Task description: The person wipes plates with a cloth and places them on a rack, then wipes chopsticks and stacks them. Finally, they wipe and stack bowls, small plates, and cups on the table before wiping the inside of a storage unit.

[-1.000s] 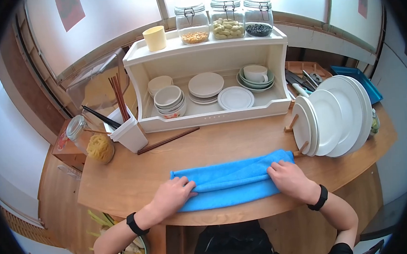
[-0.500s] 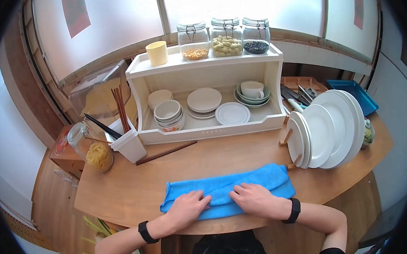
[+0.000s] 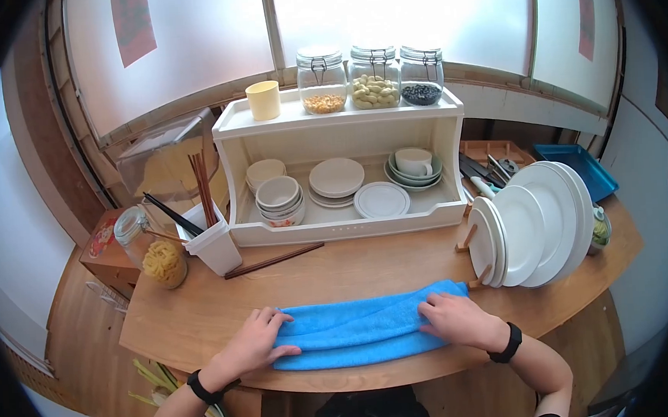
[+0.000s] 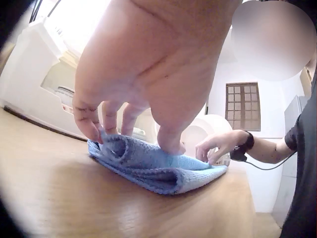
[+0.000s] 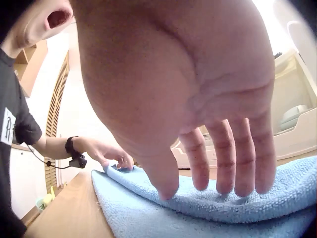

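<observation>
A blue terry towel (image 3: 357, 333) lies on the wooden table in a long folded strip, close to the front edge. My left hand (image 3: 252, 342) is over its left end, fingertips at the far side and thumb (image 4: 171, 143) on the nearer side. In the left wrist view, the towel's layers show at that end as a loose roll over a lower fold. Toward the right end, my right hand (image 3: 463, 321) touches the cloth from above. Its fingers (image 5: 225, 166) reach down fairly straight onto the raised fold, with the thumb set apart.
Behind the towel stands a white shelf (image 3: 350, 230) with bowls and plates; jars and a yellow cup (image 3: 263, 100) top it. A plate rack with white plates (image 3: 519, 231) is close by on the right. Chopsticks (image 3: 274, 260), a white holder (image 3: 214, 248) and a pasta jar (image 3: 163, 263) are left.
My hands came together at the towel's middle and have since spread apart toward its ends. The towel's loose upper flap now lies as a straighter, more even fold along the strip.
</observation>
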`<act>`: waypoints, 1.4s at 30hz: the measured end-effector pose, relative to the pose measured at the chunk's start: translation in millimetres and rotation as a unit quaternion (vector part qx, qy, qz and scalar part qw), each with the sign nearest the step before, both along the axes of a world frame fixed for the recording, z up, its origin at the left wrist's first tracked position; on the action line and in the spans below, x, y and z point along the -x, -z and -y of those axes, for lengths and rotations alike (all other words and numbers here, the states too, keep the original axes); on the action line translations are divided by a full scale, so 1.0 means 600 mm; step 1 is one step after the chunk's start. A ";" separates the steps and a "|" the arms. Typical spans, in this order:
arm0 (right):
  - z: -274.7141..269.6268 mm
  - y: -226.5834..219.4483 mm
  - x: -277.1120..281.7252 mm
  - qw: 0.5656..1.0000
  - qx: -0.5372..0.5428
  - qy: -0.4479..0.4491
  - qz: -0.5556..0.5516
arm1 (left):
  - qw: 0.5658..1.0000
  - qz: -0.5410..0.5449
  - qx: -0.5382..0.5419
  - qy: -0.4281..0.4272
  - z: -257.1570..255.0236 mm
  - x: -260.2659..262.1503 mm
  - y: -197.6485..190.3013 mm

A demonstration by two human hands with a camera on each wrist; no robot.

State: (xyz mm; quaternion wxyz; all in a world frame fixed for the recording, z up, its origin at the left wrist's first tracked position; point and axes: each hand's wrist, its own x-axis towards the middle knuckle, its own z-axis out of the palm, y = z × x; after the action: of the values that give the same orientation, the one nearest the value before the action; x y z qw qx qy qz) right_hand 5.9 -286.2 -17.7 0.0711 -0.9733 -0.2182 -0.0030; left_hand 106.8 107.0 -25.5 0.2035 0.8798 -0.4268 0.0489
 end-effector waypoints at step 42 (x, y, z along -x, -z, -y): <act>-0.186 0.068 -0.044 0.986 -0.059 -0.139 0.075 | 0.981 -0.002 -0.189 0.043 0.015 0.029 0.012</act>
State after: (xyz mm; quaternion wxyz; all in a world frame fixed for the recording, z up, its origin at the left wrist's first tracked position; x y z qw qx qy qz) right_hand 32.6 -174.5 -58.4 0.1114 -0.9248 -0.3552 -0.0790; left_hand 89.5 97.8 -32.6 0.0358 0.8831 -0.4658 -0.0432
